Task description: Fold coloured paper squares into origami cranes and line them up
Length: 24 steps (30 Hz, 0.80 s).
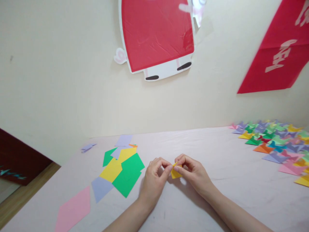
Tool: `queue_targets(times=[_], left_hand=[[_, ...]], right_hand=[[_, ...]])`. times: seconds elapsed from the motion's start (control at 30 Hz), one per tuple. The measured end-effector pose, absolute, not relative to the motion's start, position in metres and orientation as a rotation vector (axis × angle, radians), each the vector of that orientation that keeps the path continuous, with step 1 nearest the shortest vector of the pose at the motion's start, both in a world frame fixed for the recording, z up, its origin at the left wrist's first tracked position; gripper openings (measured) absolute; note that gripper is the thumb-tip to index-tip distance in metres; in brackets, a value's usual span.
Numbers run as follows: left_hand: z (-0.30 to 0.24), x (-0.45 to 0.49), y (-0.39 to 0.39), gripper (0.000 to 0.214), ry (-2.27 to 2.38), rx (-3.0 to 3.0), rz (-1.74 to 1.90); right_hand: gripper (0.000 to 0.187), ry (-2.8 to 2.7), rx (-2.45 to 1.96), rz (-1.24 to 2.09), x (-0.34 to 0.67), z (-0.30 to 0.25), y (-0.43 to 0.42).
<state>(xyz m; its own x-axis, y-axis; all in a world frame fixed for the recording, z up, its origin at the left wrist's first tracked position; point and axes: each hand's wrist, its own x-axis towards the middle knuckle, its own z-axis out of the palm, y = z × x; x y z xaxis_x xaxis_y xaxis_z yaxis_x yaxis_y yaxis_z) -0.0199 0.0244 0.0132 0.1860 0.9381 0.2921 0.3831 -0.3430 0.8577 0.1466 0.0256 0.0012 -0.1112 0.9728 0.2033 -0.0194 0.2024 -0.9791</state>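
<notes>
My left hand (154,178) and my right hand (193,170) meet over the middle of the pale table (217,193). Both pinch a small folded yellow paper piece (175,173) between thumbs and fingertips, just above the tabletop. The fingers of both hands are curled closed on it. To the left lies a loose spread of flat paper squares (122,169) in green, yellow, lilac and pink.
A crowd of several finished folded paper shapes (277,141) in many colours covers the table's far right. One small lilac folded piece (88,147) lies at the far left edge. A cream wall with red decorations (156,32) stands behind. A wooden floor (24,193) shows at left.
</notes>
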Motion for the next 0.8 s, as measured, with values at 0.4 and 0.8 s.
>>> queue_targets(times=[0.4, 0.8], left_hand=[[0.011, -0.0192, 0.0227, 0.014, 1.31, 1.877, 1.133], [0.014, -0.0155, 0.0243, 0.016, 1.233, 1.786, 1.11]], right_hand=[[0.019, -1.486, -1.181, 1.077, 0.1432, 0.007, 0.0203], [0.023, -1.401, -1.074, 1.09, 0.1458, 0.004, 0.0251]])
